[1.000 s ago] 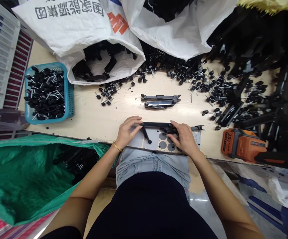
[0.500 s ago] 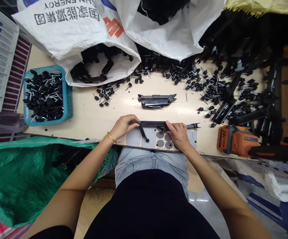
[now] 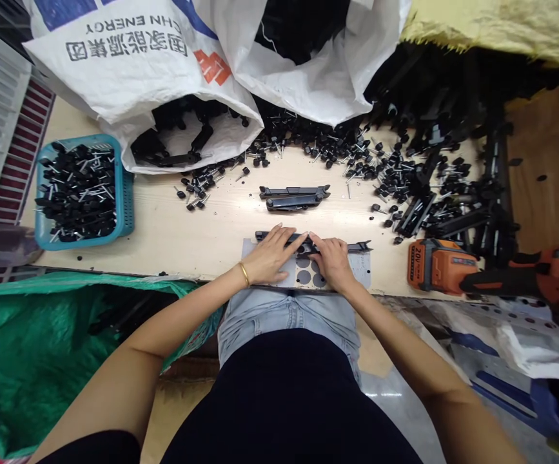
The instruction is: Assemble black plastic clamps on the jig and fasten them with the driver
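Note:
A long black plastic bar (image 3: 359, 246) lies across a grey perforated plate (image 3: 362, 270) at the table's near edge. My left hand (image 3: 272, 256) rests on the bar's left part with its fingers stretched flat over it. My right hand (image 3: 331, 260) presses on the bar's middle, fingers curled down onto it. Two more black bars (image 3: 293, 197) lie side by side a little farther back on the table.
A blue basket (image 3: 127, 193) of black screw knobs stands at the left. White sacks (image 3: 129, 71) and loose knobs (image 3: 337, 151) fill the back. Black parts are piled at the right (image 3: 453, 187). An orange cordless drill (image 3: 477, 274) lies at the right. A green sack (image 3: 28, 348) sits below left.
My left hand has slid right along the bar and flattened over it, hiding the short hanging piece. My right hand shifted slightly left. The view has tilted.

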The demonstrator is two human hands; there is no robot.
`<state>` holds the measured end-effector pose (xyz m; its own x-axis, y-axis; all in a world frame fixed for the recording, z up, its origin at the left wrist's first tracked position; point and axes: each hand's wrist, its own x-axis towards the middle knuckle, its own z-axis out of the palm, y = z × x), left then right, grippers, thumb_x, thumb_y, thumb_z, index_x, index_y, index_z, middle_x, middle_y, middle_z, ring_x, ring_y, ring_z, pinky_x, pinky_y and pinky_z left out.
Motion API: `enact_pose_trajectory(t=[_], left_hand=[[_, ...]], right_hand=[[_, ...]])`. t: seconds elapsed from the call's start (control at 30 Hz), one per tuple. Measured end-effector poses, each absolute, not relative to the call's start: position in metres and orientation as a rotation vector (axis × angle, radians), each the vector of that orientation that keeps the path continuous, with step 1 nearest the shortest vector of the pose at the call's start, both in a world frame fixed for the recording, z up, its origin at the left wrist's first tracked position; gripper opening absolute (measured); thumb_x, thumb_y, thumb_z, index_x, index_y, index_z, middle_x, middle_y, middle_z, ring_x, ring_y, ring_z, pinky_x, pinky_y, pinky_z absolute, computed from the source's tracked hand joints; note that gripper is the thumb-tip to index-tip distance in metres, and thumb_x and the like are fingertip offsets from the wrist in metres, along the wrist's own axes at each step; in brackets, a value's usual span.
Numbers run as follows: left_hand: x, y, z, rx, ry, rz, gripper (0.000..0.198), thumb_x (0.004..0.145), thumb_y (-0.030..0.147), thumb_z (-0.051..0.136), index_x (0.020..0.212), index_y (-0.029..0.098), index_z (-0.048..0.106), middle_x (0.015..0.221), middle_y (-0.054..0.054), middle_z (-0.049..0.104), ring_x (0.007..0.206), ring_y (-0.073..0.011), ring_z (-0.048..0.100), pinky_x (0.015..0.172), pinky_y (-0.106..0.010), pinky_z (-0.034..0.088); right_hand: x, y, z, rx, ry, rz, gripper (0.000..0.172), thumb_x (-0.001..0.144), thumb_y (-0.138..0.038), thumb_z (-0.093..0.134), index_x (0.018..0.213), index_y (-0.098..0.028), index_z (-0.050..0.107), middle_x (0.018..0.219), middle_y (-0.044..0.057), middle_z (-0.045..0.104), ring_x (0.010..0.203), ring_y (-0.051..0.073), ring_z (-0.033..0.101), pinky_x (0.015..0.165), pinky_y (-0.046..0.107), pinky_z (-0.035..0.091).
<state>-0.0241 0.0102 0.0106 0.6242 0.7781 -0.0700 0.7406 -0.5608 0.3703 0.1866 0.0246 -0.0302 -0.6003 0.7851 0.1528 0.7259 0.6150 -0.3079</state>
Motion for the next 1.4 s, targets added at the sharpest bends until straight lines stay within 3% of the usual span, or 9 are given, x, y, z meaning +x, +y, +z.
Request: enact_pose_trajectory(t=[0.13,0.3,0.5,0.63,0.8,0.87,1.1,1.27,1.4], left_hand=[[-0.022,0.014,0.017,2.377,1.294,0.163,0.083,0.081,0.042,0.064,0.144,0.005,0.025,0.118,-0.020,0.058,0.108,-0.0317,0.057,0.090,-0.042,0.047],[-0.056,0.013,0.045,2.446,0.927,0.161,0.111,0.064,0.067,0.071,0.148,0.015,0.021,0.140,-0.022,0.044,0.126,-0.0365,0.046,0.105,-0.045,0.036],[-0.040,0.006,0.052,2.620,1.214,0.115,0.082,0.083,0.030,0.065,0.149,0.019,0.017,0.124,-0.017,0.053,0.112,-0.0318,0.053,0.092,-0.043,0.044],[-0.027,0.007,0.050,2.588,1.370,0.076,0.050,0.089,0.014,0.046,0.139,0.017,0.037,0.097,-0.009,0.059,0.087,-0.0228,0.060,0.073,-0.032,0.048],[-0.043,0.000,0.060,2.606,1.051,0.133,0.047,0.079,0.021,0.059,0.125,0.019,0.050,0.093,-0.007,0.061,0.080,-0.0217,0.061,0.061,-0.029,0.048],[-0.045,-0.011,0.067,2.451,0.886,0.296,0.043,0.080,0.026,0.057,0.122,0.021,0.051,0.086,-0.005,0.063,0.073,-0.0188,0.062,0.056,-0.026,0.046],[-0.013,-0.067,0.091,1.514,0.837,0.911,0.050,0.076,0.051,0.065,0.116,0.025,0.051,0.094,-0.005,0.063,0.072,-0.0161,0.062,0.062,-0.027,0.050],[0.007,-0.075,0.108,1.327,1.057,1.193,0.052,0.080,0.066,0.052,0.113,0.027,0.043,0.083,-0.004,0.055,0.074,-0.0187,0.058,0.062,-0.034,0.052],[0.009,-0.067,0.109,1.650,1.197,1.200,0.056,0.074,0.067,0.054,0.111,0.027,0.043,0.114,-0.014,0.056,0.112,-0.0305,0.053,0.094,-0.054,0.046]], right_hand=[[0.173,0.006,-0.012,-1.182,-2.552,0.427,0.055,0.094,-0.025,0.046,0.145,-0.012,0.031,0.100,0.012,0.065,0.091,0.024,0.054,0.086,0.039,0.038],[0.185,0.004,0.013,-1.147,-2.496,0.415,0.050,0.095,-0.027,0.045,0.142,-0.015,0.034,0.094,0.010,0.065,0.086,0.023,0.056,0.080,0.036,0.041],[0.178,0.002,0.039,-1.184,-2.387,0.388,0.049,0.093,-0.024,0.050,0.140,-0.020,0.036,0.092,0.007,0.066,0.081,0.021,0.058,0.079,0.036,0.041],[0.175,-0.005,0.045,-1.141,-2.484,0.463,0.046,0.094,-0.028,0.048,0.137,-0.017,0.037,0.094,0.009,0.068,0.083,0.023,0.061,0.075,0.035,0.044],[0.207,-0.006,0.067,-1.074,-2.925,0.602,0.014,0.090,-0.030,0.053,0.091,-0.017,0.058,0.066,0.005,0.064,0.051,0.017,0.053,0.048,0.028,0.033],[0.216,-0.009,0.083,-0.982,-2.905,0.859,0.018,0.086,-0.033,0.058,0.075,-0.019,0.055,0.055,0.000,0.058,0.043,0.012,0.045,0.044,0.026,0.027],[0.193,-0.045,0.112,-0.901,-1.937,1.956,0.045,0.081,-0.050,0.063,0.058,-0.019,0.039,0.047,-0.008,0.026,0.040,0.004,0.024,0.036,0.021,0.017],[0.169,-0.051,0.102,-0.762,-1.645,1.893,0.055,0.077,-0.066,0.058,0.057,-0.020,0.035,0.048,-0.007,0.026,0.043,0.006,0.022,0.038,0.023,0.019],[0.155,-0.032,0.098,-0.837,-1.502,1.588,0.056,0.082,-0.076,0.033,0.078,-0.022,0.045,0.072,0.002,0.049,0.064,0.015,0.050,0.059,0.029,0.046]])
